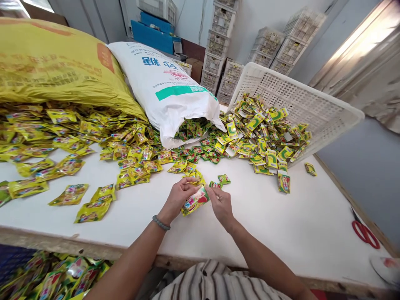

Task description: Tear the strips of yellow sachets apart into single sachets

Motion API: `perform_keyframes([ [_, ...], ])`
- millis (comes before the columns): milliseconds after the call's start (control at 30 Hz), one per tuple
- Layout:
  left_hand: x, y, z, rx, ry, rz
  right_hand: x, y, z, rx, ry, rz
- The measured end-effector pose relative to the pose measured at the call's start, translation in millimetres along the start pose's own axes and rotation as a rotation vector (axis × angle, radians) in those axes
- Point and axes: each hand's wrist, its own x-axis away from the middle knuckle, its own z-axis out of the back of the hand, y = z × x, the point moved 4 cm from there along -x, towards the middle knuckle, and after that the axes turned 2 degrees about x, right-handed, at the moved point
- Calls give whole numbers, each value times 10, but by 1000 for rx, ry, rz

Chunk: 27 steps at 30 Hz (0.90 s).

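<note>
My left hand (178, 199) and my right hand (221, 204) meet over the white table (281, 221), both gripping one yellow snack packet (195, 201) with red and green print. The left hand holds its far left end, the right hand its right end. A grey bead bracelet (161, 223) circles my left wrist. Just beyond the hands lie a few small green packets (223, 179) and a yellow one (194, 177).
Several yellow packets spread across the table's left half (93, 141). A yellow sack (53, 62) and a white sack (168, 91) lie behind, the white one spilling packets. A tipped white crate (300, 100) spills more. Red scissors (364, 232) lie at the right edge. More packets sit below the table (56, 275).
</note>
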Motion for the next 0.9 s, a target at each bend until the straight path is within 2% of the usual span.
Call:
perform_keyframes([
  [133,84,-142,-253,-220,-485,158,-141,255,382,120,27,-102],
  [167,91,-167,-288,-263,-542,169,-190,315,457,179,43,-99],
  [200,76,-178,-292,-305,-533,150,-237,367,505,248,49,-75],
  [233,36,-172,-261,-358,-450,95,-281,408,521,323,36,-25],
  [267,-16,-149,-193,-433,-306,10,-314,438,504,400,-3,47],
  [367,-116,-12,75,-786,204,-340,-339,494,337,574,-190,271],
  [400,-130,20,134,-918,310,-439,-331,507,282,612,-241,314],
  [433,-149,31,168,-1044,355,-505,-322,516,240,641,-273,337],
  [500,-206,-1,189,-1244,312,-529,-310,525,197,669,-289,336],
  [567,-261,-58,174,-1367,219,-465,-302,524,183,668,-280,307],
  [667,-295,-77,125,-1402,168,-433,-263,500,146,679,-259,320],
  [800,-295,-3,156,-1252,284,-460,-185,483,65,656,-268,361],
  [900,-298,30,268,-954,400,-377,-194,497,103,496,-199,274],
])
